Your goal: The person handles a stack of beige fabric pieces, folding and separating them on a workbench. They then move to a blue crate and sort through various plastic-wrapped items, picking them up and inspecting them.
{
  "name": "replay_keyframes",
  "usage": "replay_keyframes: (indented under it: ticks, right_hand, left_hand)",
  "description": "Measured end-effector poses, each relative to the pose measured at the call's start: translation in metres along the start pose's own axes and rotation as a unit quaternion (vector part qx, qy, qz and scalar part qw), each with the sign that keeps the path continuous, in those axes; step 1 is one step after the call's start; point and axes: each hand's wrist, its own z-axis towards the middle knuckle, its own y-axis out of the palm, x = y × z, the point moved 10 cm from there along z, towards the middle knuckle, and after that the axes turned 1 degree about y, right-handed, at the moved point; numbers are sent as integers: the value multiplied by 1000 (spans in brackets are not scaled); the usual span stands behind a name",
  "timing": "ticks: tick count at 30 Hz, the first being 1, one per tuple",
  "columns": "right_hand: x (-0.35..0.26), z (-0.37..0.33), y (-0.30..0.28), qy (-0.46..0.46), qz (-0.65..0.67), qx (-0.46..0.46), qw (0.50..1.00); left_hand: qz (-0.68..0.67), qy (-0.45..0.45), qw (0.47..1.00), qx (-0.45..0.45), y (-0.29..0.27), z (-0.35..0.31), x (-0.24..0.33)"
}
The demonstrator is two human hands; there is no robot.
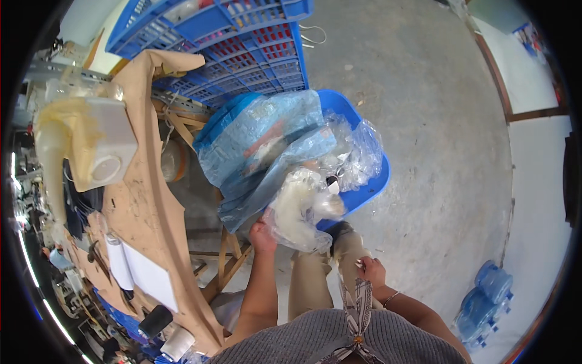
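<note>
My left hand (262, 235) is closed on the edge of a clear plastic bag (297, 209) with whitish, soft-looking contents. The bag hangs in front of my knees, and its right end is smeared by motion. My right hand (371, 271) is held close to my right leg, its fingers curled in; whether anything small is between them I cannot make out. Just beyond the bag, a large blue plastic sack (260, 133) lies crumpled across a blue tub (373, 191). Crinkled clear plastic (361, 158) fills the tub's right part.
Stacked blue crates (242, 70) stand behind the tub. At left, a cardboard-covered table (145, 212) carries a stained white plastic container (112, 139), a hammer (97, 258), white paper (148, 279) and a black roll (156, 321). Blue water jugs (485, 300) sit by the right wall.
</note>
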Motion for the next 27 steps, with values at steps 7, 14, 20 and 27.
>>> replay_keyframes:
  ticks: [7,14,20,27]
  right_hand:
    - [12,-11,-7,92,89,-22,992]
    - [-166,43,-20,205,740,-250,590]
    - [-311,-1,-189,107,782,-272,550]
    - [-369,-33,-312,-118,733,-213,635]
  left_hand:
    - [-95,-46,977,-186,84,-102,100]
    - [-107,47,984,-137,224,-255,186]
    - [-41,172,966,-187,216,-300,262]
    - [-88,237,933,-257,271,-369,308]
